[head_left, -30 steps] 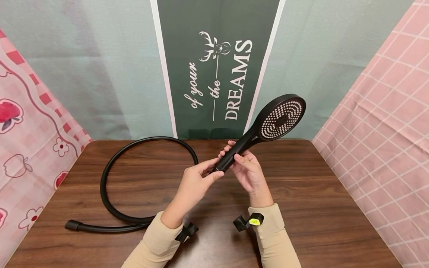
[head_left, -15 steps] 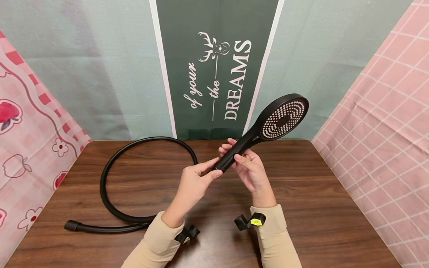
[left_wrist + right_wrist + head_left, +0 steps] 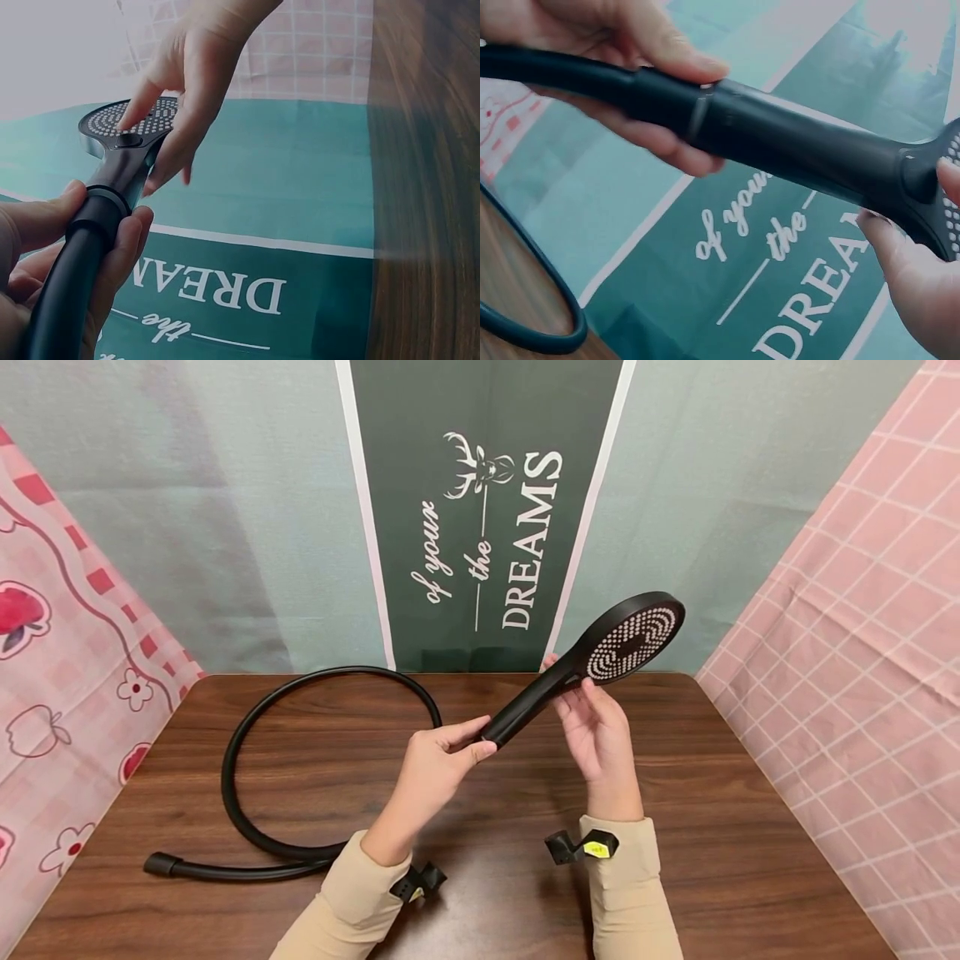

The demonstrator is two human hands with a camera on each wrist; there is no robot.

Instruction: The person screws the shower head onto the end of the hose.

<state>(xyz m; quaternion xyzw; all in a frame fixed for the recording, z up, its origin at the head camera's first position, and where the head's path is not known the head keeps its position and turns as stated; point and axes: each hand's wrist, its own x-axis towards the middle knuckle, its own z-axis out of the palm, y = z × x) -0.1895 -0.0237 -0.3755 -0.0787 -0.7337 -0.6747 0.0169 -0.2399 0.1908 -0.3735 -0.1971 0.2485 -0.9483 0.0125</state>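
A black handheld shower head (image 3: 528,703) is held up over the table, tilted, its dotted spray face toward the upper right. My left hand (image 3: 438,768) grips the lower end of its handle, thumb and fingers around the hose's collar (image 3: 664,101), where the hose meets the handle. Up at the neck, my right hand (image 3: 600,739) holds the shower head with the thumb in front by the button (image 3: 129,140) and the fingers behind. The black hose (image 3: 227,777) runs from under my left hand into a loop on the table.
The hose's loose end (image 3: 161,864) lies at the table's left front. Beyond the wooden table (image 3: 720,827) hangs a green cloth with lettering (image 3: 487,543). Pink patterned cloths (image 3: 847,635) stand along both sides.
My right hand has slid up the handle from its middle to the neck. The shower head has dipped slightly at its top; my left hand stays at the handle's lower end.
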